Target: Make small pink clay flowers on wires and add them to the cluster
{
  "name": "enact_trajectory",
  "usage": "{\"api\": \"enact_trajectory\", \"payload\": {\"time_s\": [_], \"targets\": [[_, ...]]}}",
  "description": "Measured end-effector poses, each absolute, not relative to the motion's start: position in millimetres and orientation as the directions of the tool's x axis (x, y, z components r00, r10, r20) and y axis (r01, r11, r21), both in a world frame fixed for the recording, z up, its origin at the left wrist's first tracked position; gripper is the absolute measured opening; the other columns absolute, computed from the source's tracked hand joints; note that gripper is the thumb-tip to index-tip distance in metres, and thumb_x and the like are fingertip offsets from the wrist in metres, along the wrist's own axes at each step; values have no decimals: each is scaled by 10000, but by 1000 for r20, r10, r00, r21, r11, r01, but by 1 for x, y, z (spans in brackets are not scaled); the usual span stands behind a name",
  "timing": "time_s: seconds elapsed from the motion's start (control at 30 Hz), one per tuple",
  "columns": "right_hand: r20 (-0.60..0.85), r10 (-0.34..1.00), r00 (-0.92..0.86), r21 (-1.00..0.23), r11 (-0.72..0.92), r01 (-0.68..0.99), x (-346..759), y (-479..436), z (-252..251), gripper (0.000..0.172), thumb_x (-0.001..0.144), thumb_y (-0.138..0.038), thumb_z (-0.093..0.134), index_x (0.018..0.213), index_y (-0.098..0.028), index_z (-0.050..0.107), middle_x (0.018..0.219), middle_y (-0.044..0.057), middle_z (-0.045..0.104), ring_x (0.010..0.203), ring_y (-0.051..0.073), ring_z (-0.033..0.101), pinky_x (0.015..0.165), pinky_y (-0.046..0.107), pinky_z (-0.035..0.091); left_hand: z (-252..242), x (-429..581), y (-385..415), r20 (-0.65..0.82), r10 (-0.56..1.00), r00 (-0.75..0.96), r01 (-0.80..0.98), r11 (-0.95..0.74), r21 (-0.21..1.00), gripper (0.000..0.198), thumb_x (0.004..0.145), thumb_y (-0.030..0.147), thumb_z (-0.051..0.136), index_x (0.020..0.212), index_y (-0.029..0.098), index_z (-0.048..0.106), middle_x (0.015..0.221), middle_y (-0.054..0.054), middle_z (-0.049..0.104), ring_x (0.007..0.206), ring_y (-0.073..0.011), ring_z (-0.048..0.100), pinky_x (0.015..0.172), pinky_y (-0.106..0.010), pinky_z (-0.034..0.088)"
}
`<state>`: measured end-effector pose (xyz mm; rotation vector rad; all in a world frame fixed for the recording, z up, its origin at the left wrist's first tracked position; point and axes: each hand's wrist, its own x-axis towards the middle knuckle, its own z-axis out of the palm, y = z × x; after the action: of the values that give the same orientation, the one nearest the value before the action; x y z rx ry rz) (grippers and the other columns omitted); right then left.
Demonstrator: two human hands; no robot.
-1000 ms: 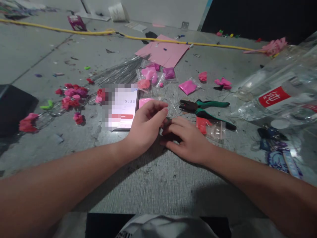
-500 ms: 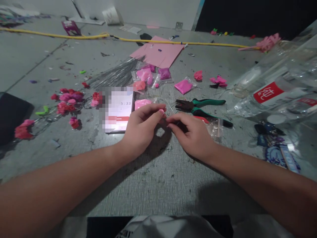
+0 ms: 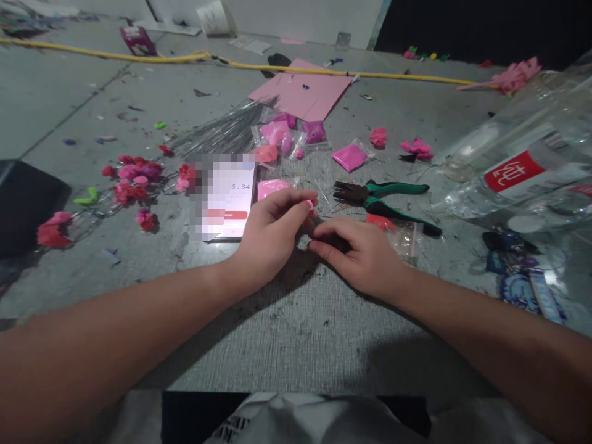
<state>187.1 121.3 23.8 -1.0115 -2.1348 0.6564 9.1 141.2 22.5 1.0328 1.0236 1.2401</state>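
My left hand (image 3: 272,231) and my right hand (image 3: 358,253) meet at the middle of the grey table (image 3: 287,333), fingertips almost touching. The left hand's thumb and fingers pinch a small pink bit (image 3: 309,204). The right hand's fingers are curled and pressed together beside it; what they hold is too small to name. A thin wire (image 3: 330,216) runs from the fingertips toward the green-handled pliers (image 3: 383,200). A phone (image 3: 226,197) with a lit timer screen lies just left of my left hand.
Small bags of pink clay (image 3: 350,157) and a pink sheet (image 3: 303,95) lie behind the hands. Several finished red and pink flowers (image 3: 134,182) sit at the left. Clear plastic bottles (image 3: 522,160) and keys (image 3: 509,253) fill the right. A bundle of wires (image 3: 222,132) and a yellow cable (image 3: 115,55) lie farther back.
The hands stayed together at the same spot; the fingertips shifted slightly as they work the small piece. The phone timer went from 5:33 to 5:34.
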Motion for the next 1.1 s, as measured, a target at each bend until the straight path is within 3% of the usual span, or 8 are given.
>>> {"api": "enact_trajectory", "payload": {"time_s": [0.13, 0.33, 0.57, 0.77, 0.93, 1.1], "targets": [[351, 788, -506, -655, 592, 468, 187, 120, 24, 86, 1039, -210, 610, 1013, -186, 687, 950, 41, 778, 854, 171, 709, 782, 310, 528, 24, 10, 140, -36, 997, 63, -234, 50, 971, 118, 879, 173, 707, 958, 187, 793, 814, -16, 726, 760, -121, 671, 693, -230, 539], [336, 805, -489, -659, 572, 489, 188, 120, 21, 52, 972, -191, 681, 1021, -208, 676, 979, 42, 776, 902, 199, 711, 813, 337, 537, 26, 10, 140, -38, 997, 64, -203, 51, 978, 114, 875, 166, 688, 945, 182, 777, 791, -15, 714, 744, -126, 660, 689, -238, 538], [249, 777, -578, -531, 609, 589, 197, 124, 33, 158, 1043, -158, 499, 1026, -178, 655, 994, 95, 743, 922, 231, 669, 835, 381, 510, 24, 9, 141, -33, 997, 75, -212, 49, 976, 97, 867, 174, 703, 936, 190, 769, 799, -11, 706, 756, -132, 671, 717, -247, 549], [252, 667, -701, -450, 722, 525, 207, 132, 36, 138, 1032, -283, 593, 985, -183, 676, 914, 80, 724, 862, 231, 657, 783, 371, 506, 25, 11, 140, -29, 998, 59, -176, 39, 984, 95, 869, 185, 716, 952, 183, 761, 874, -18, 737, 753, -119, 672, 723, -241, 551], [473, 765, -436, -492, 640, 590, 203, 129, 34, 95, 1028, -229, 593, 991, -207, 678, 854, 34, 716, 765, 178, 649, 702, 324, 504, 24, 9, 139, 4, 992, 124, -117, 11, 993, 146, 874, 222, 775, 1014, 180, 774, 941, -26, 765, 836, -118, 691, 792, -231, 552], [611, 746, -265, -450, 603, 659, 199, 123, 31, 70, 993, -195, 616, 1003, -233, 674, 833, 27, 719, 731, 178, 649, 669, 331, 520, 27, 8, 138, -10, 975, 222, -63, 24, 998, 195, 859, 301, 837, 1010, 181, 803, 957, -53, 802, 875, -153, 734, 789, -253, 580]]}}
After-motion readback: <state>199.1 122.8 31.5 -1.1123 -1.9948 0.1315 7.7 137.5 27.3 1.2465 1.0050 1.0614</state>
